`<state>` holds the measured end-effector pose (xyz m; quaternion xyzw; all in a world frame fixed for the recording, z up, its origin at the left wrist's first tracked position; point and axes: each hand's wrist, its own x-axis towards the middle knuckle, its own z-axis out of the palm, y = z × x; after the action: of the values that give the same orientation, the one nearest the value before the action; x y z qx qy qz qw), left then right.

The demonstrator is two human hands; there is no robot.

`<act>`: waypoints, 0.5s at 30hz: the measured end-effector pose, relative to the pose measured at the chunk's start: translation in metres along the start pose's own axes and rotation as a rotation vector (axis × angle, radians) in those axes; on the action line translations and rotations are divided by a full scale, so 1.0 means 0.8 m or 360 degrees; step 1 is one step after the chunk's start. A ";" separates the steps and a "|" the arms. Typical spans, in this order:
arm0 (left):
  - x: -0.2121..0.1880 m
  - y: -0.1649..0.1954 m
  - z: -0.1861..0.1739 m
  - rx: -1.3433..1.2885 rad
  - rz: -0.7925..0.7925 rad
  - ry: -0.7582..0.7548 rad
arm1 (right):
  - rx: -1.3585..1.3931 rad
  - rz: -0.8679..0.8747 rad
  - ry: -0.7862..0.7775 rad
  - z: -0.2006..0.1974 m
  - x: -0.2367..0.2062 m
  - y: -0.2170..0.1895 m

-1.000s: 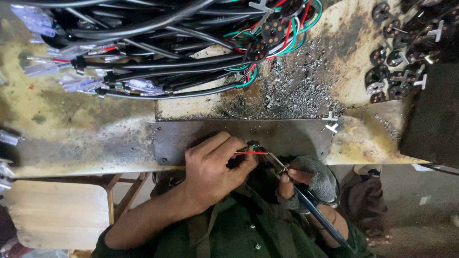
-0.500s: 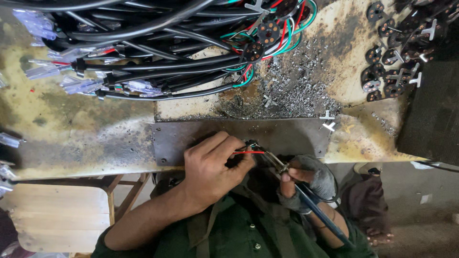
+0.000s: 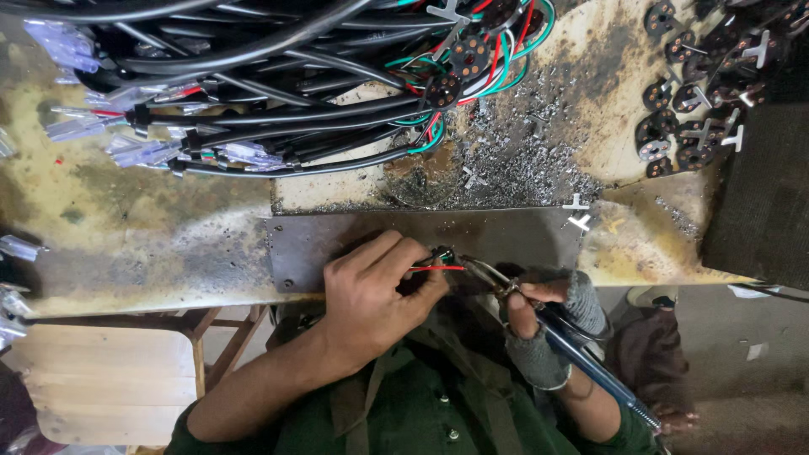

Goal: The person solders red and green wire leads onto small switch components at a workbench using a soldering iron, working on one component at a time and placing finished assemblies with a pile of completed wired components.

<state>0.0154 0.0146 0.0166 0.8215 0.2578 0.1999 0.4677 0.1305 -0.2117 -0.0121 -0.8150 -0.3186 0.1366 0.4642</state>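
Note:
My left hand (image 3: 371, 295) rests on a dark metal plate (image 3: 337, 240) at the bench's near edge and pinches a small dark connector (image 3: 442, 253) with a red wire (image 3: 434, 269). My right hand (image 3: 539, 316), in a grey fingerless glove, grips a soldering iron with a blue handle (image 3: 590, 366). Its metal tip (image 3: 474, 266) points left and sits right beside the connector and wire. I cannot tell whether the tip touches them.
A thick bundle of black cables (image 3: 278, 101) with red, green and white wires lies across the back of the stained bench (image 3: 126, 211). Metal shavings (image 3: 506, 160) lie behind the plate. Round dark plug parts (image 3: 691, 109) pile at the back right. A wooden stool (image 3: 101, 379) stands below left.

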 end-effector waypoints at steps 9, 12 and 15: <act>0.002 0.004 -0.001 0.0012 -0.0015 -0.0021 | 0.0098 0.1138 -0.0527 0.012 0.000 -0.011; 0.003 0.004 0.001 0.0087 -0.0004 -0.0037 | -0.0287 0.0144 -0.0411 0.012 0.001 -0.015; 0.003 0.004 0.001 0.0084 -0.0009 -0.0061 | -0.0657 -0.0501 -0.0523 0.009 0.002 -0.012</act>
<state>0.0183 0.0144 0.0190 0.8364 0.2565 0.1760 0.4513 0.1242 -0.2025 -0.0075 -0.7998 -0.5329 0.1252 0.2464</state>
